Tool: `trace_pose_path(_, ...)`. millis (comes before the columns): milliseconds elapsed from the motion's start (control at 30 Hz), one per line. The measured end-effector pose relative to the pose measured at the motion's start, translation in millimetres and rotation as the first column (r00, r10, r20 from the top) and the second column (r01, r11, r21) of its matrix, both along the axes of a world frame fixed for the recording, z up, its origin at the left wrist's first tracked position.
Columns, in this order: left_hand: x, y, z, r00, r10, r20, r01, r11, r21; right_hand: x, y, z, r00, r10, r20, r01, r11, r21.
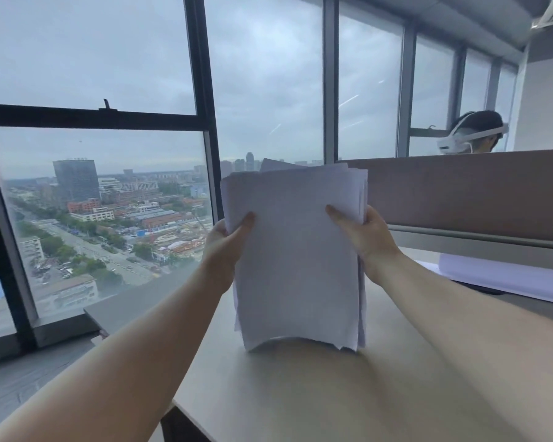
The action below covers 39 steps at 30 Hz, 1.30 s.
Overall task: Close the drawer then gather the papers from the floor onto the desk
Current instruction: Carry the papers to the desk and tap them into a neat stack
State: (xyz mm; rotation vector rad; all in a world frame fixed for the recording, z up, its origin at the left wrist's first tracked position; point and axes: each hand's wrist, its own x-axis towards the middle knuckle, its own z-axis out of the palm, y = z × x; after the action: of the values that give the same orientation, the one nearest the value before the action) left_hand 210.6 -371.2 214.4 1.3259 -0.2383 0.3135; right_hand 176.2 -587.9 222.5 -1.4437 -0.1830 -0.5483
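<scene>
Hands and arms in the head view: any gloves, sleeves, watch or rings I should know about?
None visible. The left hand and right hand are bare, without gloves, rings or a watch. Both forearms are uncovered down to the frame's edge; no sleeve shows.

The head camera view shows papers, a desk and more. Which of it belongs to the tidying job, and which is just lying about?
Part of the job:
- stack of papers, held upright, lower edge on the desk
- desk
- left hand and right hand, gripping the stack's sides

Just there:
- other sheets lying further right on the desk
- partition
- window
- person in a headset behind the partition
</scene>
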Motion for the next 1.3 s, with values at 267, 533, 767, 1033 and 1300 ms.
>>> trace_pose_path(267, 4.1, 6.1, 0.0, 0.999, -0.049, -0.017, 0.051, 0.995, 0.082, 2.1, -14.0, -10.4, 1.000, 0.025, -0.006, -0.024, 0.998, 0.064)
trace_pose_path(533, 11.3, -7.9, 12.1, 0.999, 0.042, 0.027, -0.044, 0.996, 0.083, 14.3, -1.6, 10.4, 0.999, -0.025, 0.046, 0.026, 0.999, -0.021)
trace_pose_path(767, 13.8, -2.4, 14.3, 1.000, 0.001, -0.002, 0.000, 0.997, 0.082, 18.6, -10.6, 6.2, 0.999, -0.002, -0.042, 0.001, 1.000, -0.027)
trace_pose_path(1033, 15.1, -5.9, 11.2, 0.999, -0.021, 0.032, 0.018, 0.996, 0.090, 18.7, -8.2, 4.6, 0.999, 0.019, 0.028, -0.016, 0.996, -0.085)
trace_pose_path(1300, 15.7, -6.7, -52.2, 0.980, -0.105, -0.171, 0.116, 0.992, 0.052, 12.7, -10.9, -43.4, 0.952, 0.151, -0.267, -0.166, 0.986, -0.035)
